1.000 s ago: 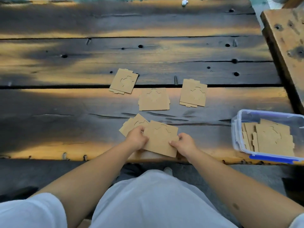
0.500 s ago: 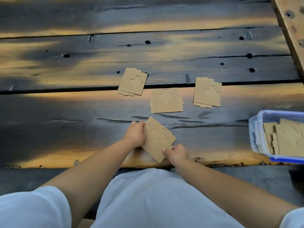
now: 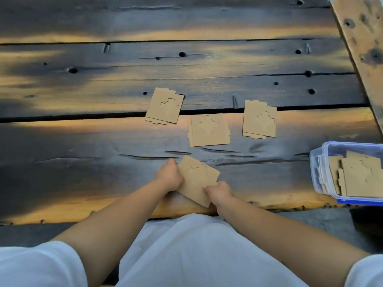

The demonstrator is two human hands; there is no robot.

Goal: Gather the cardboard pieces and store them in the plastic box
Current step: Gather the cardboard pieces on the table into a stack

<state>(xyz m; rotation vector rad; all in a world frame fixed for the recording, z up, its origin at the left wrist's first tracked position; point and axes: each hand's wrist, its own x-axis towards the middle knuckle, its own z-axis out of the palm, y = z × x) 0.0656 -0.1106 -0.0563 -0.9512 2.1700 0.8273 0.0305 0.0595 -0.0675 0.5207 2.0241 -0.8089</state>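
Gripping small card stack (image 3: 196, 180) near table's front edge, left hand (image 3: 170, 176) and right hand (image 3: 219, 191) both closed on it; square edges first, then carry flat to box (image 3: 323, 168), right

text: none readable | labels: none | numbers: none

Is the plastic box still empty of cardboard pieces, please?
No, several cardboard pieces already lie inside the plastic box.
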